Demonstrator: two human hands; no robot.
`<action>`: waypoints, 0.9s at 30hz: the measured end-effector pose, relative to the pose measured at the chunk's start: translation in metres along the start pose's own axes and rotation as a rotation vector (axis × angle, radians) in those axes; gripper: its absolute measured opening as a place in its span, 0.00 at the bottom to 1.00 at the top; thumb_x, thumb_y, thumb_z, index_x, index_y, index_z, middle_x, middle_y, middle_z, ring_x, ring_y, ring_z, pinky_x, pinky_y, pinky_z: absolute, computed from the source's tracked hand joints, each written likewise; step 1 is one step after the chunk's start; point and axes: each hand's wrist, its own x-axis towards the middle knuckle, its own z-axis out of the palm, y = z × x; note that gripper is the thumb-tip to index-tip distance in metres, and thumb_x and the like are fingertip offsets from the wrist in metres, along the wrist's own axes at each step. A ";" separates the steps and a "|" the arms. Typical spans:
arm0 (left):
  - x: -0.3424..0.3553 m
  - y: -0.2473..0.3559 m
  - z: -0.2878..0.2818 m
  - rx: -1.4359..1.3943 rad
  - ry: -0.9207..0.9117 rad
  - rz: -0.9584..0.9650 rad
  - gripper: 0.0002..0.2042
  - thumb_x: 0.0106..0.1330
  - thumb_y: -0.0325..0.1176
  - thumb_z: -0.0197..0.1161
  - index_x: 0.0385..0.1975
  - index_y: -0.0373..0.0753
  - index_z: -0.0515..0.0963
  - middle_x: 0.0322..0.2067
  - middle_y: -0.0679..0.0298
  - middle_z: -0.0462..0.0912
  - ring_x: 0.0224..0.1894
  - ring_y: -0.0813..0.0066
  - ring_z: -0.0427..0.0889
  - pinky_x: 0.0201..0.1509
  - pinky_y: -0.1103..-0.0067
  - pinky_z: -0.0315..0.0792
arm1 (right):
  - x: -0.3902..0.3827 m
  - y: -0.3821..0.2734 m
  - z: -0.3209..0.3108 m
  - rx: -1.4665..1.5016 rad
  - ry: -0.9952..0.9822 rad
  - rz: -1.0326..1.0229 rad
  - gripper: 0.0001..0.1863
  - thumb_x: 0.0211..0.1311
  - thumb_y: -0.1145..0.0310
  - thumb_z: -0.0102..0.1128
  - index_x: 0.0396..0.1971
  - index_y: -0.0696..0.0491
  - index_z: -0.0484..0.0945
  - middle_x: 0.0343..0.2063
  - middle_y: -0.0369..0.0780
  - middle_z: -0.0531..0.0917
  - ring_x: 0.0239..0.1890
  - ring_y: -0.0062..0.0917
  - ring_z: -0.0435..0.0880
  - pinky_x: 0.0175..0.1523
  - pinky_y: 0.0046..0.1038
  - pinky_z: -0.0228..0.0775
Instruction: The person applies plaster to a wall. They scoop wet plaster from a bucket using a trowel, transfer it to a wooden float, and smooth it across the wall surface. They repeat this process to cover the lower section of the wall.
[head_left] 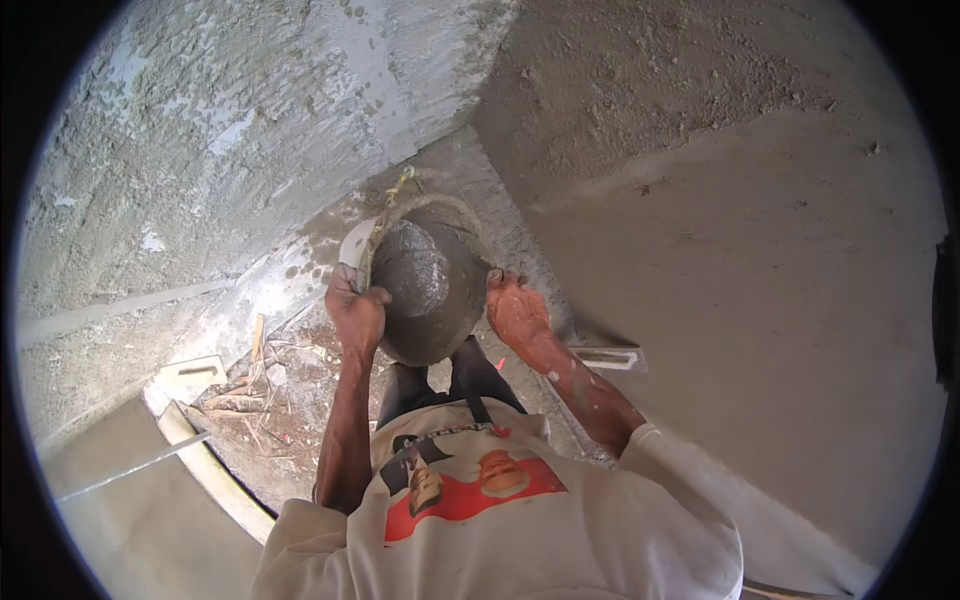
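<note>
We are handling a mortar bucket [452, 210] with both hands; the step in hand seems to be steadying or shifting its load of wet grey mortar [425, 290]. The next move is probably calling for even support at both sides, keeping the mouth from tipping further. The bucket is sitting between our hands, in front of our legs; whether it is resting on anything, we cannot tell. Our left hand [357, 315] is clamping the left rim, thumb over the edge, just beside the rope handle [379, 228]. Our right hand [518, 312], well apart from it, is touching the right rim with its fingertips, how firmly we cannot tell. A plastering float [612, 358] is lying near our right forearm.
</note>
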 end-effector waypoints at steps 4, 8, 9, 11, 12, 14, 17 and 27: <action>0.016 0.011 0.027 0.053 -0.065 0.155 0.16 0.45 0.13 0.63 0.29 0.37 0.65 0.28 0.73 0.65 0.34 0.79 0.64 0.38 0.80 0.64 | -0.002 -0.016 0.001 0.096 -0.133 -0.090 0.14 0.64 0.71 0.60 0.47 0.61 0.81 0.38 0.54 0.88 0.38 0.51 0.90 0.45 0.52 0.82; 0.038 0.018 0.033 0.046 -0.098 0.213 0.19 0.43 0.14 0.66 0.28 0.39 0.62 0.28 0.72 0.61 0.34 0.79 0.61 0.38 0.81 0.61 | -0.004 -0.027 0.000 0.124 -0.296 -0.155 0.13 0.68 0.67 0.60 0.43 0.61 0.82 0.37 0.57 0.88 0.41 0.55 0.89 0.46 0.51 0.83; 0.043 0.018 0.032 0.048 -0.100 0.222 0.19 0.44 0.13 0.65 0.28 0.40 0.63 0.29 0.73 0.64 0.34 0.80 0.63 0.38 0.81 0.62 | 0.000 -0.034 -0.007 0.180 -0.335 -0.134 0.13 0.69 0.65 0.61 0.43 0.61 0.82 0.37 0.58 0.88 0.42 0.56 0.89 0.47 0.50 0.83; 0.049 0.017 0.024 0.057 -0.100 0.239 0.19 0.44 0.11 0.65 0.28 0.42 0.65 0.30 0.74 0.69 0.34 0.83 0.66 0.38 0.82 0.64 | 0.003 -0.044 -0.004 0.398 -0.338 -0.136 0.15 0.70 0.62 0.63 0.43 0.62 0.82 0.38 0.58 0.88 0.44 0.56 0.89 0.48 0.48 0.83; 0.051 0.015 0.021 0.039 -0.088 0.212 0.19 0.46 0.11 0.66 0.28 0.42 0.65 0.30 0.74 0.70 0.34 0.83 0.67 0.38 0.83 0.65 | 0.007 -0.041 -0.002 0.560 -0.293 -0.159 0.17 0.71 0.61 0.65 0.43 0.62 0.81 0.38 0.58 0.88 0.44 0.56 0.89 0.48 0.48 0.83; 0.053 0.009 0.012 0.007 -0.060 0.160 0.19 0.49 0.12 0.69 0.27 0.42 0.66 0.30 0.74 0.71 0.33 0.84 0.68 0.38 0.83 0.66 | 0.012 -0.042 0.011 0.721 -0.218 -0.186 0.19 0.71 0.59 0.66 0.45 0.62 0.81 0.38 0.56 0.88 0.43 0.56 0.89 0.48 0.47 0.83; 0.046 0.022 0.017 -0.067 0.056 0.014 0.17 0.57 0.14 0.73 0.29 0.42 0.69 0.30 0.74 0.75 0.32 0.85 0.70 0.38 0.83 0.68 | 0.018 -0.033 0.038 0.670 -0.172 -0.136 0.20 0.71 0.56 0.65 0.47 0.60 0.81 0.35 0.51 0.90 0.41 0.54 0.90 0.48 0.46 0.83; -0.008 -0.098 -0.089 -0.134 0.608 -0.323 0.16 0.49 0.11 0.66 0.33 0.39 0.74 0.32 0.65 0.82 0.33 0.74 0.80 0.43 0.77 0.78 | 0.077 -0.029 0.074 0.872 -0.315 -0.371 0.17 0.72 0.58 0.65 0.43 0.60 0.81 0.24 0.49 0.84 0.24 0.40 0.87 0.31 0.40 0.78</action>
